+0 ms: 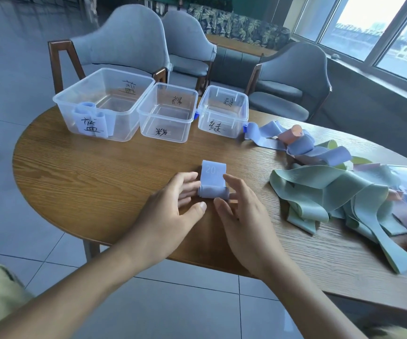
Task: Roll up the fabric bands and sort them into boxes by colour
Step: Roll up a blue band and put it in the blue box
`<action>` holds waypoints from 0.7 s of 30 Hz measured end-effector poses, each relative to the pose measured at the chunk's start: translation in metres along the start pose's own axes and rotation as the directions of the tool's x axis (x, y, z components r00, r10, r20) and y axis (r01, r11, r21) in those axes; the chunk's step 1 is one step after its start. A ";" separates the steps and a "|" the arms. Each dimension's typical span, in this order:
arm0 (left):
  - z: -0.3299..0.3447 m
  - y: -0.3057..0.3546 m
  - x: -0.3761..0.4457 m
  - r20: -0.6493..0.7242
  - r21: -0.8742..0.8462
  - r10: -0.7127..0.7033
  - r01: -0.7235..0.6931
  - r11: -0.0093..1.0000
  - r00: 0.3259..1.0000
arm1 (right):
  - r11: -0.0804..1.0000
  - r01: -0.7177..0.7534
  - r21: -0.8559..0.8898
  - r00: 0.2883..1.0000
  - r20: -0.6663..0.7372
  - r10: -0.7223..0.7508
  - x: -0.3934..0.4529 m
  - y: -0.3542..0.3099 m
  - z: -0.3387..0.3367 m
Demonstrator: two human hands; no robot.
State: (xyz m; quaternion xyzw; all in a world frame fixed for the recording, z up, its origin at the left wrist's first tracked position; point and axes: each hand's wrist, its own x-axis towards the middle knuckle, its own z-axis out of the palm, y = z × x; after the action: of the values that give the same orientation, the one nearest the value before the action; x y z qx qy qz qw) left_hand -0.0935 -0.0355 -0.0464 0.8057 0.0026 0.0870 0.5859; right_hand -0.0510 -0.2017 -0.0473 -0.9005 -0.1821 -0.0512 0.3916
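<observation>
Clearly the job is in its early part. At the centre of the frame a blue band [213, 181] lies on the desk [99, 172], its near end wound into a small roll and only a short tail, printed with a "20", left flat beyond it. The left hand [173, 209] and the right hand [242, 216] sit at either end of the roll; their fingers [186, 192] are relaxed and nearly straight, touching or just beside the roll's ends and not closed around it, though exact contact is hard to judge.

Of the three clear boxes along the upper left of the frame, the large box [63, 99] on the left already holds what look like two or three rolled blue bands behind its handwritten label. The middle box [143, 113] and the small box [203, 113] to its right appear to hold nothing. So I judge that only a few blue bands are done, and the present one needs a last turn or two before it goes in.

Most of the work remains: a loose pile of bands [332, 192] in green, blue and pink sprawls across the right of the frame. Its far side is cut off by the frame edge, so the count is unknowable, and the tangle hides where one band ends and another starts.
</observation>
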 end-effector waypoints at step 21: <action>0.007 0.013 -0.003 0.018 -0.235 -0.147 0.147 0.961 0.989 | 0.771 -0.169 0.613 0.985 0.098 0.139 -0.013 -0.006 -0.008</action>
State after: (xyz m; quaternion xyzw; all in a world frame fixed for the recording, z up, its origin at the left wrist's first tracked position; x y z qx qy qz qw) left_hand -0.0970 -0.0468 -0.0370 0.7281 0.0519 0.0427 0.6822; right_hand -0.0649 -0.2076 -0.0403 -0.7349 -0.1236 0.0647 0.6637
